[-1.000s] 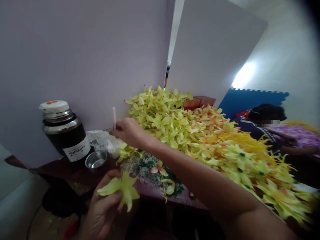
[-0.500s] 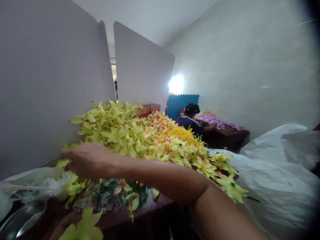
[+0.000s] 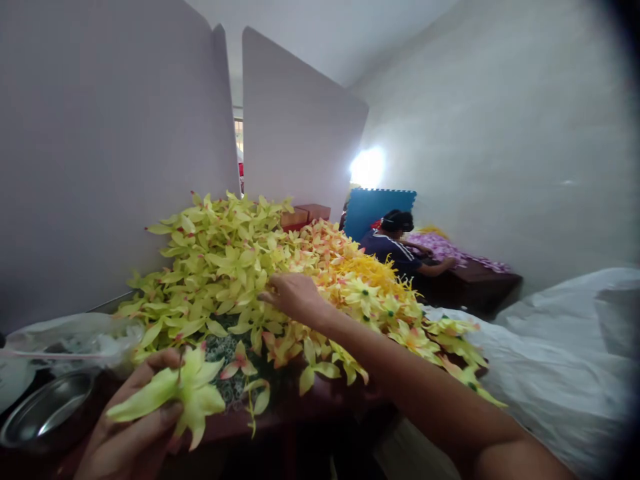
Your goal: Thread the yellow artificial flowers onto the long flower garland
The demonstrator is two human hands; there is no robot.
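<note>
- Clamps a yellow-green flower [image 3: 199, 393] in the left hand [image 3: 133, 433], pinched between thumb and fingers, held up at lower left near the metal bowl [image 3: 55, 393].
- Curls the fingers of the right hand [image 3: 295, 299] at the flower pile [image 3: 215, 247]; cannot tell whether apart or together at the tips, or clamped on anything.
- Hides part of the counter [image 3: 280, 403] behind the right forearm [image 3: 415, 383].
- Cannot make out the contents of the plastic bag [image 3: 110, 330], nor the small grey-green pieces [image 3: 217, 348] behind the clamped flower.
</note>
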